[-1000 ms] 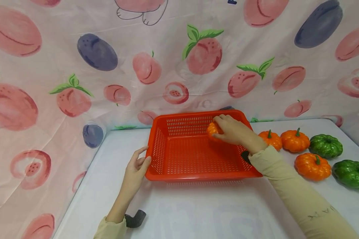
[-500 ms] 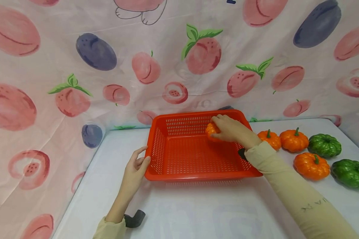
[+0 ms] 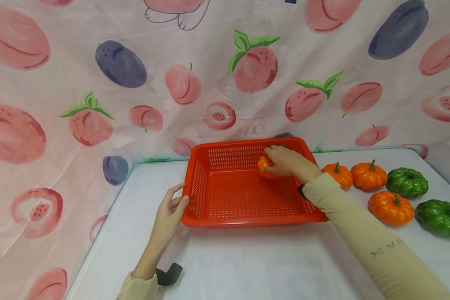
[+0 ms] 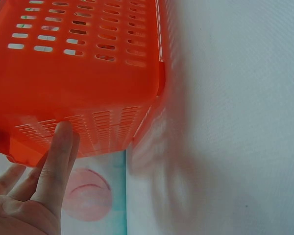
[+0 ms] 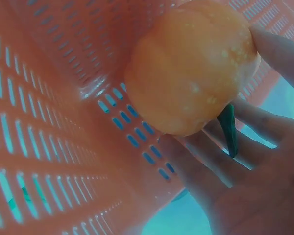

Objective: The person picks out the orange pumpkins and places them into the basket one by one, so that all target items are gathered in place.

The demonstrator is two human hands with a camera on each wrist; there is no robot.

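Towards the back of the red basket (image 3: 255, 222), right of its middle, our right hand (image 3: 286, 161) grips an orange pumpkin (image 3: 264, 168) between thumb and fingers, while our left hand (image 3: 168, 208) lays straightened fingers against the basket's left side. We take the step to be setting the pumpkin down, though we cannot tell whether it touches the base; next we would loosen those right fingers gently, then reach for the five other pumpkins (image 3: 391, 210) on the worktop (image 3: 247, 266)

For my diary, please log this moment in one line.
right hand: grips orange pumpkin inside red basket; left hand: at basket's rim; table: three orange pumpkins, two green pumpkins
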